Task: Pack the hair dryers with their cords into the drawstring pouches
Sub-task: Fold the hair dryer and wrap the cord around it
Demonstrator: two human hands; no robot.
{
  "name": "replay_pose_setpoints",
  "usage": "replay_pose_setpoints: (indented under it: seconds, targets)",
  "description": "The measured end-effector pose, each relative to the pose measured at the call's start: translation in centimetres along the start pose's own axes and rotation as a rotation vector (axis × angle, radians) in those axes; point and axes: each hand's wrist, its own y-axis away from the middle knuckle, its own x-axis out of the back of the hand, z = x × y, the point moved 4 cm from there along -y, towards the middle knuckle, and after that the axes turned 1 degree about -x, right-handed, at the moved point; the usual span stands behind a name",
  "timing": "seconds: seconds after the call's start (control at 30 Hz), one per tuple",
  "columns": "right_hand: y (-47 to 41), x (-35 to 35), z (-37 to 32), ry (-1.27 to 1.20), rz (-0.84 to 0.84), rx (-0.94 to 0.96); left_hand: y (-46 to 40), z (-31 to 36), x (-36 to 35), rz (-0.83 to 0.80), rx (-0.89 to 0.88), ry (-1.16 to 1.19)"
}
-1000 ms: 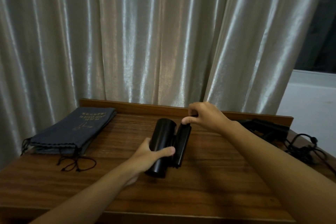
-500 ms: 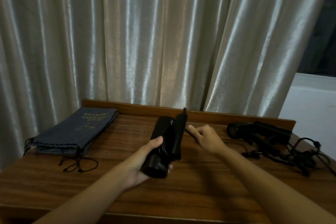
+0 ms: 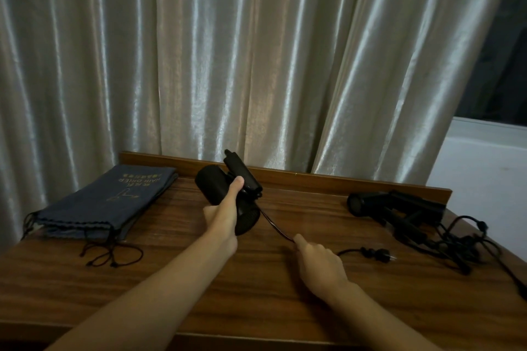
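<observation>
Satin-look grey curtain fills the whole back, w/ a dark window strip and white sill at far right. Below it, the wooden table, dark grain, w/ a raised lip along its far edge.

Back left on the table: a flat stack of dark blue drawstring pouches, gold print on the top one, mouths toward the camera, black drawstrings trailing loose on the wood in front.

Back right: second hair dryer, black, lying on its side, nozzle end pointing left; its tangled cord is heaped just beside it, running off toward the right edge.

Centre: black hair dryer held up off the table, barrel tilted, folding handle sticking up toward the curtain. Left hand has it: grip wrapped round the body, thumb up along the barrel near the hinge.

Its cord drops from the dryer down and to the right, taut-ish, into the right hand. Right grip is narrow, fingers curled, pinching the cord low over the table. Past the hand the cord loops out to the plug, lying flat on the wood, apart from the other dryer's tangle.
</observation>
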Motion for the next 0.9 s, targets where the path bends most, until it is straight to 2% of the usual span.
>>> replay_pose_setpoints:
  seconds: [0.1, 0.17, 0.3, 0.4, 0.47, 0.57, 0.63, 0.8, 0.9]
  targets:
    - [0.8, 0.1, 1.6, 0.037, 0.037, -0.009, -0.5, 0.0, -0.1, 0.122, -0.127, -0.013]
    - [1.3, 0.6, 1.9, 0.145, 0.114, 0.094, -0.6, -0.2, -0.4, 0.147, -0.241, -0.054]
    - [1.3, 2.8, 1.2, 0.286, 0.124, 0.357, -0.7, -0.4, -0.5, 0.166, -0.481, -0.385]
    - [1.0, 6.6, 0.2, 0.370, 0.285, 0.557, -0.9, -0.7, -0.4, 0.101, -0.630, -0.673]
    - [0.5, 9.0, -0.6, 0.387, 0.364, 0.663, -0.9, -1.0, -0.4, -0.024, -0.682, -0.808]
    - [-1.1, 12.0, -1.7, 0.371, 0.407, 0.726, -0.8, -1.3, -0.7, -0.284, -0.645, -0.905]
    - [-2.4, 13.7, -2.0, 0.356, 0.361, 0.688, -0.5, -1.5, -0.7, -0.420, -0.579, -0.934]
    - [-4.2, 14.5, -1.9, 0.353, 0.225, 0.650, 0.6, -1.2, -0.4, -0.647, -0.426, -0.967]
    - [-4.7, 14.8, -1.4, 0.257, 0.175, 0.613, 1.4, -1.0, -0.1, -0.758, -0.373, -1.047]
